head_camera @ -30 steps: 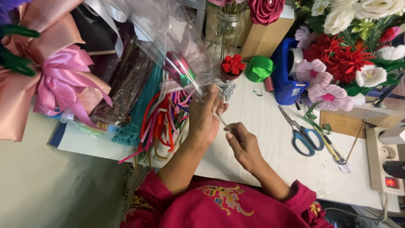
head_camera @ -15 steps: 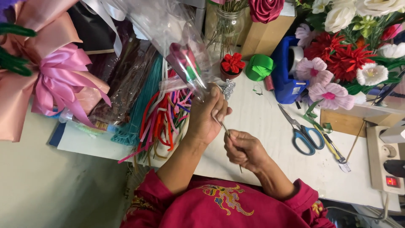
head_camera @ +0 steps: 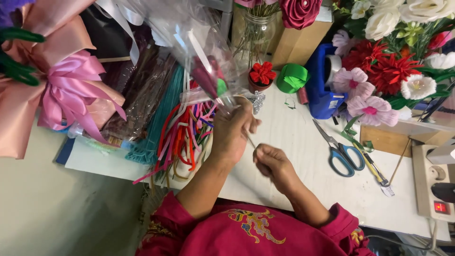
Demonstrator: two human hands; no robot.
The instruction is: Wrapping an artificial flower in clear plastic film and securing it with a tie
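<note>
Clear cellophane sleeve (head_camera: pixel 199 57) with a wrapped flower, gripped at its neck in the closed left hand (head_camera: pixel 233 132); thin stem (head_camera: pixel 251 142) slants down-right into the right hand (head_camera: pixel 275 166), pinched shut.

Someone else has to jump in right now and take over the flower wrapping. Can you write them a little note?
Left hand: grips the clear cellophane-wrapped red flower at its neck, tilted up to the left.
Right hand: pinches the thin stem below it.
On the white table: blue-handled scissors, green ribbon roll, coloured pipe cleaners.
Done: the flower is inside its wrap.
Left: I cannot tell whether the wrap is tied.
</note>
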